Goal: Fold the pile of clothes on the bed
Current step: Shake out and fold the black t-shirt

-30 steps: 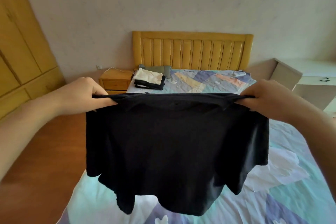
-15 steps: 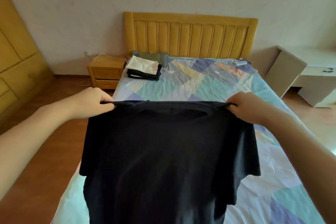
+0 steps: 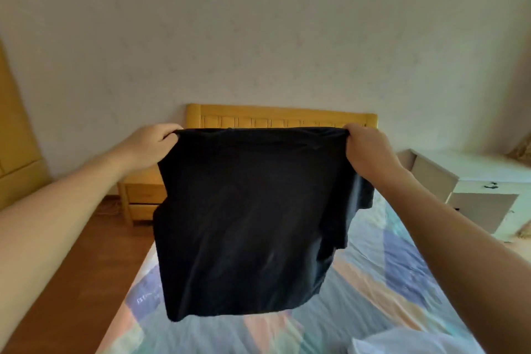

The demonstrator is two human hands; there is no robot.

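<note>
A black T-shirt (image 3: 247,218) hangs spread out in the air above the bed (image 3: 382,282). My left hand (image 3: 152,146) grips its top left corner and my right hand (image 3: 367,149) grips its top right corner, both arms stretched forward. The shirt's lower hem floats clear of the patchwork bedsheet. The shirt hides the far half of the bed and whatever lies there. A white piece of cloth (image 3: 402,342) lies on the sheet at the bottom right.
A wooden headboard (image 3: 281,116) stands against the wall behind the shirt. A wooden nightstand (image 3: 142,198) sits left of the bed, a white desk (image 3: 482,181) to the right, a wooden wardrobe (image 3: 14,152) at far left. Brown floor runs along the bed's left side.
Both hands have lifted the shirt higher and further out, so its hem swung up off the bed. The view tilted upward; the folded stack near the pillow is now hidden.
</note>
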